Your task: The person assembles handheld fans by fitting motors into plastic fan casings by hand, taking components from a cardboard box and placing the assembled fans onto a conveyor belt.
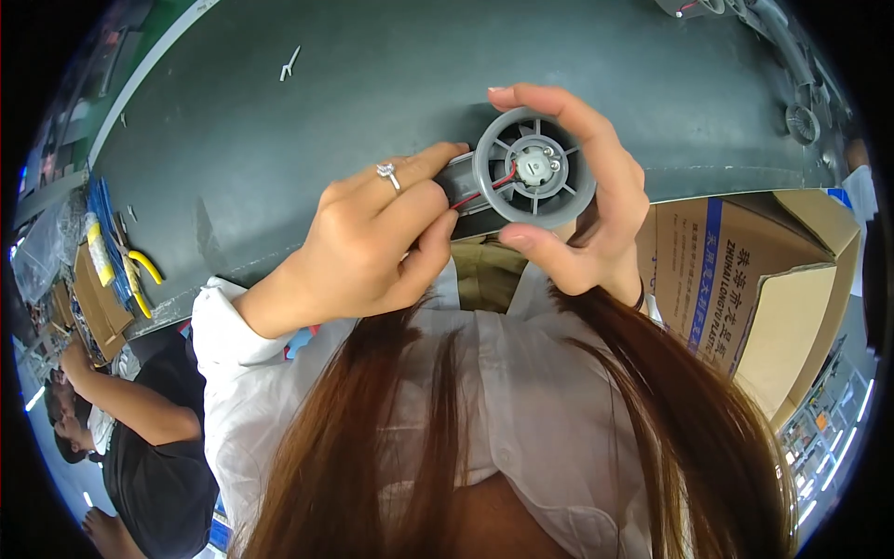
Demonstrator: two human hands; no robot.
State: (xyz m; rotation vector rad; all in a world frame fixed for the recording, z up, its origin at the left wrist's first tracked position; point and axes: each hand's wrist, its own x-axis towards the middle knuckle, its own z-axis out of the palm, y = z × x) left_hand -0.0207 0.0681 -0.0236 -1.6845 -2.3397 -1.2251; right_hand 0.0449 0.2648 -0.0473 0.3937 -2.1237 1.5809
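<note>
A grey handheld fan housing (483, 174) is held between my two hands just above the table's near edge. Its round ring has spokes running in to a pale motor (534, 168) at the centre. A red wire (477, 197) runs from the motor toward the handle part. My left hand (372, 233), with a ring on one finger, is closed on that handle at the left. Around the ring's right side curves my right hand (601, 177), its thumb by the lower rim and its index finger arched over the top. Its other fingers are mostly hidden.
The dark green table (372, 112) bears a small pale forked piece (291, 63). Yellow-handled pliers (142, 270) and blue wires (107, 233) lie at the left edge. More grey parts (801, 121) are at far right. An open cardboard box (726, 270) stands right. A co-worker (158, 438) sits left.
</note>
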